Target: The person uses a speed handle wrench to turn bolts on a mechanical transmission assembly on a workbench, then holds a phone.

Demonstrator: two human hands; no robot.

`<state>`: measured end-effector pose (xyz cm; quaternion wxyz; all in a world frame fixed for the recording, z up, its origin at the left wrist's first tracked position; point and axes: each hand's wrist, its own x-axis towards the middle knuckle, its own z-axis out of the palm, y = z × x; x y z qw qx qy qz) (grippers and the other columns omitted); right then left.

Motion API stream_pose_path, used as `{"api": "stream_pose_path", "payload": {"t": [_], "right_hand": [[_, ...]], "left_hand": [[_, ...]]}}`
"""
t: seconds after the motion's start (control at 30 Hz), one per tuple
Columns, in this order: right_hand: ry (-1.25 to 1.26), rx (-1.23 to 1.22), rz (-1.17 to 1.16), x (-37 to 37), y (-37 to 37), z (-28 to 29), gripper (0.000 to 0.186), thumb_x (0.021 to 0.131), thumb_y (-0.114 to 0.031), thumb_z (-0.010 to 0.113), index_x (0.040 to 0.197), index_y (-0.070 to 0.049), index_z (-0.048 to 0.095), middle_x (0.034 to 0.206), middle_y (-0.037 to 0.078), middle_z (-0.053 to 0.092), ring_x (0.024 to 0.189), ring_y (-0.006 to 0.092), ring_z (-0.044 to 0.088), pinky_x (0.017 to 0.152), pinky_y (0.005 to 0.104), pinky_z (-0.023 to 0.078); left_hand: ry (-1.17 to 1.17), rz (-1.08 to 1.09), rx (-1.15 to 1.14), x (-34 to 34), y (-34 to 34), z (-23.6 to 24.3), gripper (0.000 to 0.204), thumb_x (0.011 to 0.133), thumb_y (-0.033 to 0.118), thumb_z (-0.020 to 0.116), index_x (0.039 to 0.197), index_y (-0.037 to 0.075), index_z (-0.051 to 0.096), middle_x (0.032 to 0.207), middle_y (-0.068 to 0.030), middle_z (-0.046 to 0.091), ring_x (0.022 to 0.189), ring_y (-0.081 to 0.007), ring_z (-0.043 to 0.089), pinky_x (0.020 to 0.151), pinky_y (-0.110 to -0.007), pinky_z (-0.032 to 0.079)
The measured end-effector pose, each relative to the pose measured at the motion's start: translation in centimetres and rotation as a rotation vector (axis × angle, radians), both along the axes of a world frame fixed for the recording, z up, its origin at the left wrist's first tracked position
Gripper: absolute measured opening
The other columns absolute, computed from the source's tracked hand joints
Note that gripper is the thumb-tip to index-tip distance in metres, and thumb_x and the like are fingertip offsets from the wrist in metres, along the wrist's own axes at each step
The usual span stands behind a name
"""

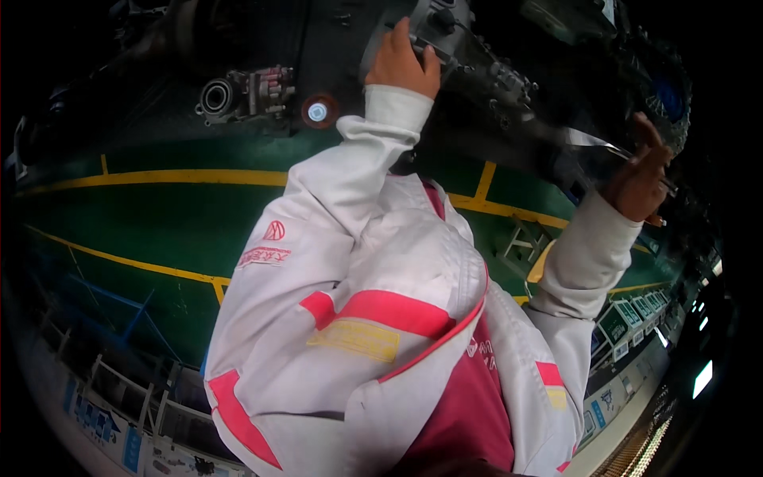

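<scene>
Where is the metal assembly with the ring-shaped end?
In the head view, the metal assembly sits upper left, just left of the round reddish-brown piece with a pale centre, with the left hand farther right.

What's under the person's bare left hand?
Part of a grey, rounded metal housing shows around the left hand; whatever lies directly beneath it is covered and cannot be seen.

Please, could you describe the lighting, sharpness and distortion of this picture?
Head view: upper corners sink into darkness; a white bright rectangle at right looks blown out; fisheye bending curves the yellow floor line; the shiny metal tool in the right hand shows glare, perhaps slight blur.
</scene>
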<state>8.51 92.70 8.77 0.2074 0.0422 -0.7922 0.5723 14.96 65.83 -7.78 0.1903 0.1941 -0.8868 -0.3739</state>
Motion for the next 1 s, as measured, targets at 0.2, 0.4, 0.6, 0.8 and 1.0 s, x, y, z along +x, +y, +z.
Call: {"api": "stream_pose_path", "payload": {"t": [0.2,0.4,0.6,0.8,1.0], "right_hand": [[0.040,0.100,0.204,0.0,0.3,0.1,0.049,0.095,-0.044,0.045,0.063,-0.007,0.046,0.097,0.017,0.064,0.099,0.0281,0.061,0.097,0.0461,0.043],[-0.240,-0.482,0.245,-1.4,4.0,-0.3,0.051,0.097,-0.045,0.040,0.059,-0.011,0.035,0.064,0.005,0.046,0.058,0.0164,0.044,0.058,0.0295,0.042],[-0.192,-0.422,0.184,-0.5,3.0,-0.1,0.048,0.099,-0.040,0.037,0.063,-0.009,0.042,0.058,0.004,0.041,0.054,0.0153,0.037,0.053,0.0288,0.037],[-0.211,0.031,1.170,2.8,-3.5,4.1,0.034,0.100,-0.025,0.038,0.073,-0.007,0.048,0.070,0.006,0.051,0.068,0.0161,0.051,0.076,0.0331,0.045],[-0.347,-0.425,0.255,-1.8,0.8,2.2,0.034,0.097,-0.020,0.044,0.064,-0.013,0.038,0.056,-0.001,0.032,0.052,0.0126,0.032,0.063,0.0312,0.036]], "left_hand": [[0.026,0.039,0.032,0.2,0.1,0.1,0.050,0.083,0.030,0.057,0.126,0.007,0.046,0.109,-0.0159,0.058,0.093,-0.0367,0.061,0.075,-0.045,0.051],[-0.012,0.022,0.020,0.1,-0.5,0.5,0.050,0.084,0.027,0.058,0.126,0.004,0.044,0.114,-0.0188,0.056,0.092,-0.0379,0.061,0.072,-0.046,0.053],[-0.014,0.043,0.044,0.3,-0.5,0.7,0.050,0.085,0.028,0.058,0.127,0.005,0.044,0.112,-0.0178,0.057,0.092,-0.0358,0.062,0.072,-0.045,0.054],[-0.039,0.014,-0.011,0.0,-0.1,0.4,0.050,0.085,0.029,0.058,0.127,0.005,0.044,0.110,-0.0178,0.058,0.092,-0.0364,0.063,0.070,-0.043,0.055],[-0.100,0.026,0.127,0.3,-0.5,1.5,0.050,0.085,0.029,0.059,0.127,0.005,0.043,0.111,-0.0190,0.057,0.094,-0.0375,0.062,0.073,-0.045,0.055]]}}
